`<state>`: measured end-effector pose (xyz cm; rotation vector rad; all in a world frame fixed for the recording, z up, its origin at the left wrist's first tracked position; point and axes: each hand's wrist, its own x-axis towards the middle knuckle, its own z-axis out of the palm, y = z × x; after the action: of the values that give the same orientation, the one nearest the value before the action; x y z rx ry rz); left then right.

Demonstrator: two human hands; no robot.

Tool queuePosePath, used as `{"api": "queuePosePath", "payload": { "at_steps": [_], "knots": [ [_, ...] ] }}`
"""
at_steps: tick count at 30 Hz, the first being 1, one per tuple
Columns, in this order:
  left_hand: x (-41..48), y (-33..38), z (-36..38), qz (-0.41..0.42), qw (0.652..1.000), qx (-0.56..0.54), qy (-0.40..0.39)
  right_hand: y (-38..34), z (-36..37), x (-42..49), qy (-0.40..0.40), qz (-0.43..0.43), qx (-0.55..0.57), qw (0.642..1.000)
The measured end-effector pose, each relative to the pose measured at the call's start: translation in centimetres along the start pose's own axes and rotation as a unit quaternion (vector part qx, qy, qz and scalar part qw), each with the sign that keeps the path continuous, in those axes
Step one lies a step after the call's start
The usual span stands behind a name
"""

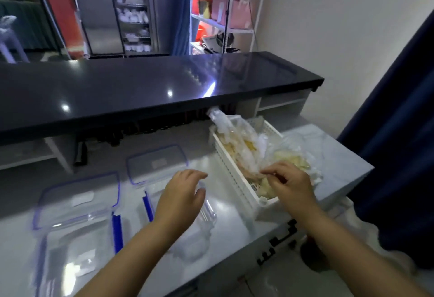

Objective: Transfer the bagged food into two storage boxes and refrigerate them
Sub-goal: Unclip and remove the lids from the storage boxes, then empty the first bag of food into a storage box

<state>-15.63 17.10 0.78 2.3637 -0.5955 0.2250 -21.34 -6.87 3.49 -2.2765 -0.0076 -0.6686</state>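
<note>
A pale, marble-patterned worktop (230, 228) is seen below a raised ledge of glossy black stone (141, 85), in which ceiling lights are reflected. Two clear storage boxes (77, 252) are set open on the worktop, and a blue-edged lid (79, 199) is laid just behind each. At the right, a white slatted basket (234, 179) is filled with a bag of food (244, 148), pale yellow pieces showing through the plastic. The bag's plastic is pinched by the right hand (291, 184) at the basket's near end. The left hand (182, 193) is held over the right-hand box, fingers loosely curved and gripping nothing. Beyond the ledge, a glass-doored steel cabinet (131, 15) and white shelving (225, 3) are visible; a dark blue curtain (399, 132) is hung at the right.
</note>
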Motion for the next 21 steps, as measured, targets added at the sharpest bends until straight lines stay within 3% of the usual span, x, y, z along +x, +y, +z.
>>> {"api": "queuePosePath", "payload": {
  "at_steps": [11, 16, 21],
  "knots": [
    [8.2, 9.5, 8.4, 0.060, 0.998, 0.009, -0.019, 11.3, -8.6, 2.6, 0.179, 0.141, -0.041, 0.973],
    [11.5, 12.0, 10.2, 0.110, 0.989, 0.102, -0.004, 14.7, -8.7, 5.6, 0.118, 0.235, 0.035, 0.964],
    [14.6, 14.1, 10.2, 0.187, 0.968, 0.163, -0.028, 15.3, -8.8, 8.8, 0.090, 0.204, 0.130, 0.966]
  ]
}}
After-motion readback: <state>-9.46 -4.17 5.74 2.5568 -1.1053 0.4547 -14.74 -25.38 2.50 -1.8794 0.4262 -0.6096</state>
